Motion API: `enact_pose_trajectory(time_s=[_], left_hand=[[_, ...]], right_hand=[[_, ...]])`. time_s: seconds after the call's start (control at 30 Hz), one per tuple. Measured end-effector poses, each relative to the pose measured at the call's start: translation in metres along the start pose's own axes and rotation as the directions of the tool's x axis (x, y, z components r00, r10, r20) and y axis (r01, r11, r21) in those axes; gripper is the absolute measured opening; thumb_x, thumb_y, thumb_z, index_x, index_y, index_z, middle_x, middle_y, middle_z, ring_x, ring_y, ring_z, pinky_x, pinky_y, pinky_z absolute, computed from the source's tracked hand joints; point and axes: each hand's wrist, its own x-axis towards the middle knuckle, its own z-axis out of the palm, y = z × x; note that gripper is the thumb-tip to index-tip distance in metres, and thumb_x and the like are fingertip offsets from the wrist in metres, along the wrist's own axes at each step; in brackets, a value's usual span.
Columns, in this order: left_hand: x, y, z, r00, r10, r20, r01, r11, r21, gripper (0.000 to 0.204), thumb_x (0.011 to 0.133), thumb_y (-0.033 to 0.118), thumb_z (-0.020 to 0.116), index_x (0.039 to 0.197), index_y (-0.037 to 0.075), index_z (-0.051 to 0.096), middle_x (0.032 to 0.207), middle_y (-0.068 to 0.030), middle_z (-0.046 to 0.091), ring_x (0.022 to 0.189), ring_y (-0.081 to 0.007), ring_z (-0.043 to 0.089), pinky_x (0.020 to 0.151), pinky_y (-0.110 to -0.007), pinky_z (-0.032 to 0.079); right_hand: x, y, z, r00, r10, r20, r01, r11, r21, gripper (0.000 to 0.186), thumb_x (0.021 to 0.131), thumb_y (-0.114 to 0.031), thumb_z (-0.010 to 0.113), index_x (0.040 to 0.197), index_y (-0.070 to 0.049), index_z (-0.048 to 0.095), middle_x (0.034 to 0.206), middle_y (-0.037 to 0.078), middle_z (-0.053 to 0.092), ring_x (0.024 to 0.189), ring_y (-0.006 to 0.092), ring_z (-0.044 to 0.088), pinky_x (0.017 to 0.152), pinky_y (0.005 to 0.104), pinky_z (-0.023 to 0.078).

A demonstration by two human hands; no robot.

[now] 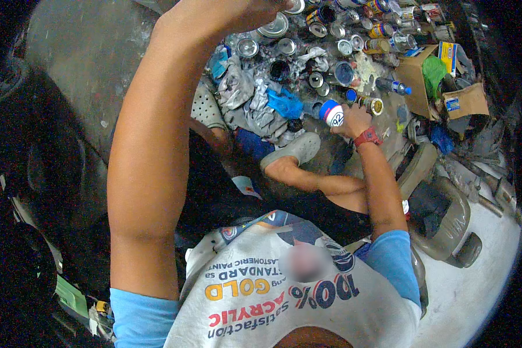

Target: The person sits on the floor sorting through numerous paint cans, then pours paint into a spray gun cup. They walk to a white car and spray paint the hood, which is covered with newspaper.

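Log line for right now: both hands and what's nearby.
right hand: holding blue-and-white can | left hand: partly beyond top edge, grip unclear | nearby: blue-capped bottle, crumpled blue plastic

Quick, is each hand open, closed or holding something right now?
Left hand: cannot be told; the upper edge cuts off its fingers.
Right hand: closed, holding a blue-and-white can.

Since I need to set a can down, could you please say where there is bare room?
The grey surface at upper left, bordered by the left forearm, looks largely bare; so does the pale floor at lower right, beside the brown seat-like object. It is crowded among the cans beyond the right hand and around the grey rags.
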Motion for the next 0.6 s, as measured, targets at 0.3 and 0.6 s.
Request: enact_pose_trajectory(time_s=[0.3,0.6], left_hand=[[0.009,0.010,-0.007,0.983,-0.125,0.137,0.129,0.991,-0.020,0.052,0.085,0.026,0.072,0.128,0.001,0.055,0.122,-0.0250,0.062,0.118,-0.0408,0.057,0.101,-0.046,0.045],[0.001,-0.011,0.031,0.998,-0.046,-0.033,0.048,0.998,0.044,0.047,0.089,0.037,0.070,0.125,0.007,0.064,0.125,-0.0190,0.062,0.122,-0.0378,0.055,0.103,-0.046,0.046]], right_hand=[[0.002,0.004,0.017,0.999,0.027,0.043,-0.028,0.999,0.034,0.100,0.057,-0.061,0.086,0.141,-0.017,0.054,0.125,0.019,0.059,0.114,0.0400,0.059,0.090,0.0496,0.054],[-0.006,0.009,0.006,0.999,0.050,0.023,-0.053,0.989,0.139,0.095,0.060,-0.059,0.085,0.136,-0.010,0.056,0.127,0.022,0.059,0.117,0.0414,0.058,0.095,0.0511,0.051]])
